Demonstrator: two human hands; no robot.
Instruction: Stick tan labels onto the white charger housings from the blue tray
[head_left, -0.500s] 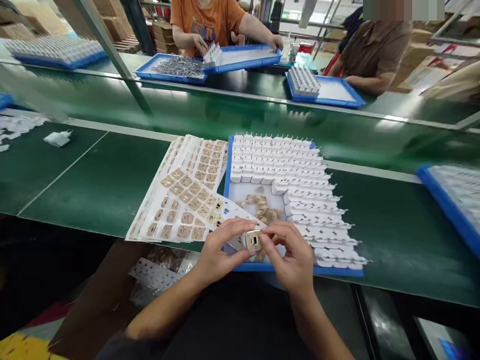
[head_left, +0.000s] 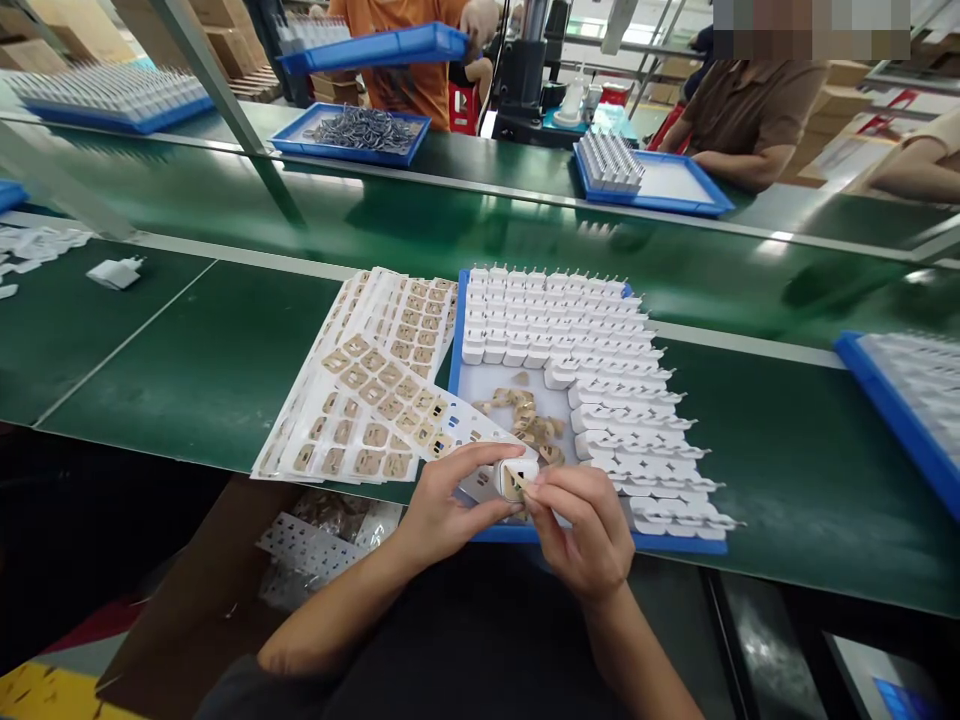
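Observation:
My left hand [head_left: 442, 505] grips a small white plug charger [head_left: 528, 464] between thumb and fingers, its end face turned up toward me. A tan sticker [head_left: 511, 484] with a dark port cut-out covers that face. The thumb and fingers of my right hand [head_left: 589, 530] pinch the sticker's tan film, one edge of it lifted from the charger. Both hands are over the front edge of a blue-rimmed tray [head_left: 679, 544]. Rows of white plug chargers [head_left: 555, 310] fill much of this tray, and loose tan film pieces [head_left: 536, 425] lie on its floor.
Sheets of tan stickers [head_left: 322, 435] are piled left of the tray, with one partly used strip [head_left: 386, 385] reaching over its rim. Below stands an open box [head_left: 180, 590] with used sheets. Across the green belt, a co-worker in orange [head_left: 409, 95] holds a tray [head_left: 382, 48].
My right fingers have started lifting the tan film at one side, and the charger has tilted slightly. Across the belt, the co-worker has raised the tray and moved it left.

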